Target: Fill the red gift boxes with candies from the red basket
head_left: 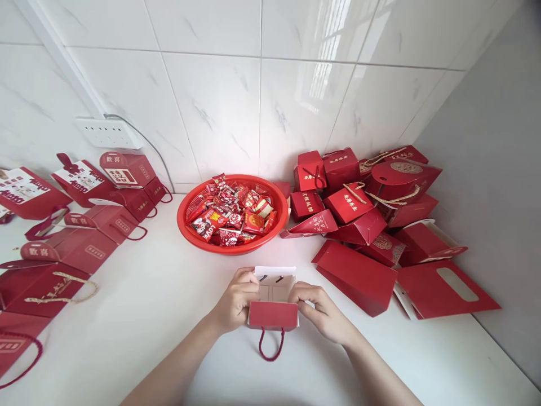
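Note:
A small red box [273,316] with a dark red rope handle stands open-topped at the front middle, its pale inside facing up and bare. My left hand [239,299] grips its left side, fingers bent over the rim. On the right side, my right hand [319,309] pinches the box's edge with curled fingers. Beyond the box sits a round red basket [182,225] filled with wrapped sweets [230,217] in red, white and gold.
Many red boxes [355,279] with rope handles are heaped at the right by the grey panel. A row of red boxes [76,242] runs along the left. Behind are a tiled wall [220,101], a socket strip [109,133] and a grey cable.

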A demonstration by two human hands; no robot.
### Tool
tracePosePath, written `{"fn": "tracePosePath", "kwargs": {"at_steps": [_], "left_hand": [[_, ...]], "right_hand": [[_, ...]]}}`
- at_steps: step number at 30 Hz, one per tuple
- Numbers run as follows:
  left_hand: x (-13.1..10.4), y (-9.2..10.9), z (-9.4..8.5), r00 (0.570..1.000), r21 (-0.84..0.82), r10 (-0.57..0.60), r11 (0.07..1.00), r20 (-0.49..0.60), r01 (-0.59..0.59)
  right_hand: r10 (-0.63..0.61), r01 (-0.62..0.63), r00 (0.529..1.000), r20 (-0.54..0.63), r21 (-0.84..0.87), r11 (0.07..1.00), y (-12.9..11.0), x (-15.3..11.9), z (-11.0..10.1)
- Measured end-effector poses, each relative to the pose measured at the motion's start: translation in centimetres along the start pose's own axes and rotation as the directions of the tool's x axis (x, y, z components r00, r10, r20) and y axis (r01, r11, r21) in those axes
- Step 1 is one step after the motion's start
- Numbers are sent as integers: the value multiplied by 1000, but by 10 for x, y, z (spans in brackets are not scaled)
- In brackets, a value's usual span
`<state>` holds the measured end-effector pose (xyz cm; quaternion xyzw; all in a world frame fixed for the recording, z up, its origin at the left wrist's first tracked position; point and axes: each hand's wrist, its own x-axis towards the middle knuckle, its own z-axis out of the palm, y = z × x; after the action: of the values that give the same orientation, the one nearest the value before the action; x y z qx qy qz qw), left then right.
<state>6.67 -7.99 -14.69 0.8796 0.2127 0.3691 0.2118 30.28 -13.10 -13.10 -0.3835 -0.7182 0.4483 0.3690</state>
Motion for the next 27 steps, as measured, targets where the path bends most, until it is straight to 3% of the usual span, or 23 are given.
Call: {"fn": "tracePosePath", "kwargs": {"at_steps": [4,8,13,21,24,27], "left_hand": [[-2,-1,-4,998,-74,-6,997,64,11],[-5,1,-8,993,-157,-55,985,104,71],[-3,8,-9,989,-78,-57,995,138,69],[0,20,-3,977,101,-53,994,205,33],[0,21,-2,978,119,-51,993,203,28],[0,19,-1,983,141,-42,990,177,17]], "right_hand": [[94,-94,995,38,-5,996,-12,-3,-1],[70,-59,993,91,-120,991,-11,-7,0],[50,-18,991,122,-254,967,-4,-8,3],[-105,152,987,118,-522,839,1,-8,11],[-138,150,988,66,-575,804,-6,-5,6],[-251,190,968,-9,-628,755,-18,7,-3]]}}
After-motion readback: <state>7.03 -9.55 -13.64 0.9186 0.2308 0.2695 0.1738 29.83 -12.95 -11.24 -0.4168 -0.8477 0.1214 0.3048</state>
